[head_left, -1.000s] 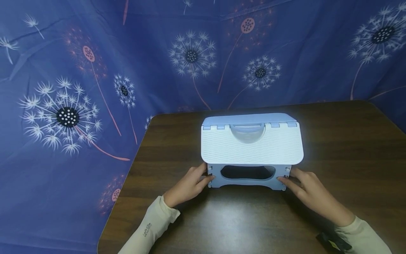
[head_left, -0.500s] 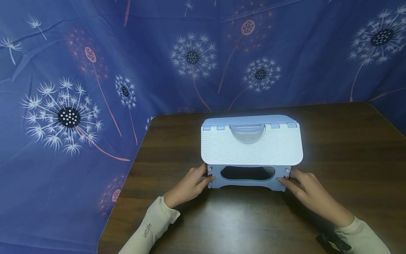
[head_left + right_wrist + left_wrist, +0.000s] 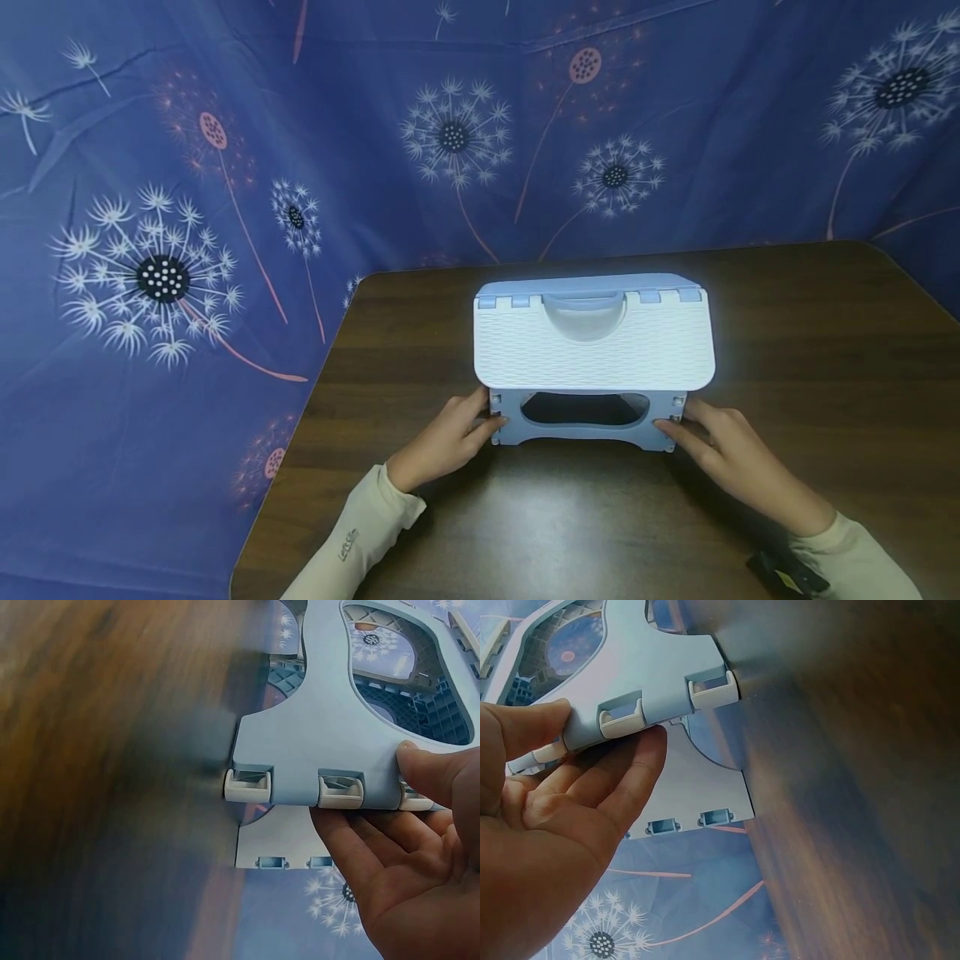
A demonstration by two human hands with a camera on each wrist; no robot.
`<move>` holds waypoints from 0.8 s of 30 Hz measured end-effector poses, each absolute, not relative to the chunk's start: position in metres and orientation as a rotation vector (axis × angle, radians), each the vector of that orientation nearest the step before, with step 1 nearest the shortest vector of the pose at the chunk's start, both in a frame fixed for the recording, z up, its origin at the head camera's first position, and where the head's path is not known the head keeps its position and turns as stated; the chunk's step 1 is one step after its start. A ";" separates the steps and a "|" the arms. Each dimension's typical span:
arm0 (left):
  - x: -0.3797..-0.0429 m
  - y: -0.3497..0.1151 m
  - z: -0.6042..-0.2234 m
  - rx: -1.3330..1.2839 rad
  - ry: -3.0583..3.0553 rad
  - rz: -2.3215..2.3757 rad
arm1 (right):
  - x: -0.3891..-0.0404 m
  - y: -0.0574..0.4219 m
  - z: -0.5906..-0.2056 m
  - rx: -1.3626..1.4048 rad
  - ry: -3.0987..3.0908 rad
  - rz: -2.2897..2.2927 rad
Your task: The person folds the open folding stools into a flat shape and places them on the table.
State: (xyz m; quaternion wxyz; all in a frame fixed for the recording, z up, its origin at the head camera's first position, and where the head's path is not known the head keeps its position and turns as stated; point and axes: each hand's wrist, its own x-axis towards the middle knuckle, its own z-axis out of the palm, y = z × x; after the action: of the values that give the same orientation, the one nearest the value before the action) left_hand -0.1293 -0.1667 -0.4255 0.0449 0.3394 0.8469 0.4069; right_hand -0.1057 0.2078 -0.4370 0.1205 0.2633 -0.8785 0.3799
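A white and light-blue plastic step stool (image 3: 592, 358) stands upright on the dark brown wood-grain desk (image 3: 810, 333). Its white, woven-textured top has a light-blue handle (image 3: 583, 303) toward the far side; the light-blue front panel (image 3: 513, 429) below has a wide rounded opening. The left hand (image 3: 442, 442) grasps the stool at the left edge of that panel, thumb on the front face and fingers around behind the edge. The right hand (image 3: 738, 458) pinches the opposite edge the same way. Both arms wear pale cream fabric sleeves (image 3: 360, 533). A small black object (image 3: 787, 573) shows at the right cuff, too dim to identify for certain. Behind the desk hangs a blue dandelion-printed fabric backdrop (image 3: 360, 125)
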 end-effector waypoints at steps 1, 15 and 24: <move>-0.130 -0.167 -0.426 1.031 2.587 1.243 | -0.106 0.208 -0.437 0.770 -2.567 1.110; -0.129 -0.167 -0.425 1.000 2.588 1.238 | -0.105 0.206 -0.437 0.759 -2.578 1.106; -0.129 -0.167 -0.425 1.012 2.606 1.202 | -0.105 0.206 -0.439 0.757 -2.579 1.133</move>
State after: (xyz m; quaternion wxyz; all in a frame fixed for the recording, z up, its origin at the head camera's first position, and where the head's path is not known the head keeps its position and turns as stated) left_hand -0.1288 -0.1669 -0.4254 0.0494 0.3323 0.8553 0.3945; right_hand -0.1047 0.2058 -0.4390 0.1122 0.2578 -0.8786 0.3860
